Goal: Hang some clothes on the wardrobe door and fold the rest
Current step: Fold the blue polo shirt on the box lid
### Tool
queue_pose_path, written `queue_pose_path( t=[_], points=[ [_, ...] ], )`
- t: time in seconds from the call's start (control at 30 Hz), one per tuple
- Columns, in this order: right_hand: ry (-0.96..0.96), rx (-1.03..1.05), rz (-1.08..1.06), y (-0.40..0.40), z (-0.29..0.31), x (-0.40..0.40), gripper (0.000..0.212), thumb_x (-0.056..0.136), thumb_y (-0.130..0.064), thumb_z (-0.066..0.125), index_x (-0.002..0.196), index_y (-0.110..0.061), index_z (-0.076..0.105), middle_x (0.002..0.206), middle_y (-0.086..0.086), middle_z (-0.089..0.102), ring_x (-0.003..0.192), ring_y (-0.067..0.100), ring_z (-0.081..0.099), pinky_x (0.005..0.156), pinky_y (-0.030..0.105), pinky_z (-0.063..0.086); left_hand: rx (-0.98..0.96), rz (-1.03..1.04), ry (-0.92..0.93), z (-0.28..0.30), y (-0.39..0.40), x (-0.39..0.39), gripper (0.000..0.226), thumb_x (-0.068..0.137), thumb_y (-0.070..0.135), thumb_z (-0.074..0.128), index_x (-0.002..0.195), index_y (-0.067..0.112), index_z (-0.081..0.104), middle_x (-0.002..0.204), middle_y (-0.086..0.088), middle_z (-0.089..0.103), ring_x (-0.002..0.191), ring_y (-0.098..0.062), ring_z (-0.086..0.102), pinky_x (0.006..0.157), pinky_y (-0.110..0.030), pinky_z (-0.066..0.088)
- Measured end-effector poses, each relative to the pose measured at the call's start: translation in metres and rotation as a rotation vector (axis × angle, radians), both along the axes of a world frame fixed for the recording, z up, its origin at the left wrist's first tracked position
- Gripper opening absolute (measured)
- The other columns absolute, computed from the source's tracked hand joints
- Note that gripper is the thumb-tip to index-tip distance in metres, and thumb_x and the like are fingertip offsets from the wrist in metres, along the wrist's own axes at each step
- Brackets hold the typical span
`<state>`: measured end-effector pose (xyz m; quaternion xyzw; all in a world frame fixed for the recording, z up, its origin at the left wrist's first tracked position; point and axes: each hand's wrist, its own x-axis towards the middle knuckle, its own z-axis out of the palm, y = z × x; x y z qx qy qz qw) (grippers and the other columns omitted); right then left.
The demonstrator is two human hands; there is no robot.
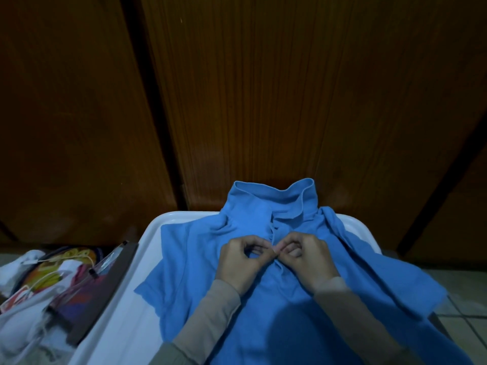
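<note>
- The left hand (241, 260) is lying on the chest of a blue polo shirt (263, 306), its fingers curled and its thumb and forefinger pinching the left edge of the button strip.
- The right hand (307, 259) is mirroring it just beside, fingers curled, pinching the right edge of the same strip; the fingertips of both hands are meeting at the middle.
- Both arms are wearing beige sleeves (350, 306) and are reaching in from the near edge.
- The shirt is lying front up and spread flat on a white tabletop (147, 248), its collar (274, 198) standing up at the far end and touching a wooden wardrobe door (263, 88).
- The shirt's right side is hanging over the right edge of the tabletop, above a tiled floor (463, 306).
- To the left of the tabletop, a pile of mixed things (52, 280) is sitting, with white cloth, cords and coloured prints among them; what each one is cannot be told.
</note>
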<state>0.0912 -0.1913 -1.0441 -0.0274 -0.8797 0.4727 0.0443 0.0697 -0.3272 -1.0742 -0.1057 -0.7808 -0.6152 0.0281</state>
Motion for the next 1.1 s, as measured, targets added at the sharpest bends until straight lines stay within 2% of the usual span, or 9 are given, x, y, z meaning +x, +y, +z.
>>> queue_pose_path(
  t=[0.17, 0.3, 0.47, 0.67, 0.8, 0.9, 0.97, 1.03, 1.1],
  points=[
    [-0.016, 0.001, 0.011, -0.0008, -0.0023, -0.0012, 0.024, 0.079, -0.021, 0.075, 0.063, -0.023, 0.057, 0.064, -0.005, 0.059, 0.055, 0.002, 0.053, 0.056, 0.010, 0.043, -0.070, 0.033, 0.031, 0.0025, -0.0013, 0.0005, 0.034, 0.078, 0.002, 0.071, 0.059, 0.029, 0.065, 0.058, 0.019, 0.065, 0.062, 0.005, 0.058, 0.065, -0.008, 0.044],
    [-0.030, -0.026, 0.017, 0.0006, -0.0021, -0.0015, 0.021, 0.079, -0.019, 0.075, 0.065, -0.020, 0.059, 0.067, 0.000, 0.062, 0.058, 0.004, 0.054, 0.060, 0.015, 0.045, -0.078, 0.050, 0.028, 0.0040, -0.0003, 0.0006, 0.032, 0.077, 0.003, 0.072, 0.058, 0.027, 0.065, 0.056, 0.019, 0.064, 0.061, 0.005, 0.058, 0.064, -0.007, 0.044],
    [-0.063, -0.046, 0.031, 0.0019, -0.0025, -0.0025, 0.016, 0.081, -0.016, 0.072, 0.069, -0.016, 0.062, 0.068, 0.000, 0.062, 0.062, 0.005, 0.056, 0.059, 0.013, 0.043, -0.094, 0.060, 0.042, 0.0032, 0.0007, -0.0004, 0.033, 0.076, 0.004, 0.072, 0.056, 0.028, 0.062, 0.053, 0.020, 0.062, 0.060, 0.005, 0.057, 0.063, -0.006, 0.043],
    [-0.088, -0.135, 0.055, 0.0037, -0.0037, -0.0046, 0.018, 0.081, -0.006, 0.069, 0.067, -0.014, 0.062, 0.060, -0.005, 0.060, 0.050, -0.006, 0.055, 0.056, 0.008, 0.042, -0.134, 0.073, 0.069, 0.0018, -0.0002, -0.0010, 0.031, 0.077, 0.004, 0.070, 0.058, 0.026, 0.059, 0.053, 0.015, 0.058, 0.059, 0.003, 0.055, 0.062, -0.006, 0.041],
    [-0.105, -0.271, 0.057, 0.0051, -0.0033, -0.0035, 0.018, 0.080, 0.003, 0.067, 0.068, -0.008, 0.063, 0.054, -0.004, 0.061, 0.047, -0.004, 0.055, 0.053, 0.009, 0.044, -0.133, 0.044, 0.055, 0.0013, -0.0009, -0.0014, 0.029, 0.079, 0.005, 0.071, 0.062, 0.026, 0.060, 0.056, 0.014, 0.060, 0.061, 0.004, 0.054, 0.064, -0.008, 0.042],
    [-0.089, -0.283, 0.017, 0.0062, -0.0047, -0.0040, 0.024, 0.078, 0.006, 0.068, 0.065, -0.013, 0.066, 0.052, -0.003, 0.063, 0.048, 0.003, 0.059, 0.056, 0.015, 0.049, -0.142, 0.027, 0.039, -0.0001, -0.0021, -0.0032, 0.011, 0.079, 0.005, 0.072, 0.073, 0.014, 0.071, 0.055, 0.027, 0.061, 0.061, 0.008, 0.057, 0.066, -0.007, 0.043],
    [-0.048, -0.219, -0.013, 0.0058, -0.0044, -0.0045, 0.025, 0.074, 0.001, 0.073, 0.062, -0.020, 0.068, 0.056, -0.004, 0.066, 0.052, 0.004, 0.061, 0.063, 0.017, 0.052, -0.124, 0.020, 0.031, 0.0006, -0.0031, -0.0038, 0.003, 0.079, 0.003, 0.071, 0.080, 0.004, 0.074, 0.056, 0.028, 0.062, 0.062, 0.010, 0.058, 0.066, -0.005, 0.043],
    [0.003, -0.165, -0.026, 0.0052, -0.0026, -0.0038, 0.026, 0.072, -0.005, 0.077, 0.060, -0.026, 0.068, 0.061, -0.007, 0.068, 0.054, -0.003, 0.060, 0.062, 0.010, 0.048, -0.096, 0.008, 0.011, 0.0025, -0.0037, -0.0029, 0.006, 0.080, 0.002, 0.070, 0.078, 0.006, 0.073, 0.056, 0.026, 0.063, 0.061, 0.009, 0.058, 0.066, -0.006, 0.044],
    [0.038, -0.139, -0.029, 0.0050, 0.0000, -0.0026, 0.026, 0.071, -0.008, 0.079, 0.060, -0.028, 0.067, 0.064, -0.010, 0.068, 0.056, -0.008, 0.059, 0.059, 0.004, 0.043, -0.074, 0.004, -0.017, 0.0047, -0.0036, -0.0013, 0.019, 0.080, 0.000, 0.069, 0.070, 0.015, 0.070, 0.056, 0.024, 0.063, 0.060, 0.008, 0.057, 0.066, -0.006, 0.044]
  ],
)
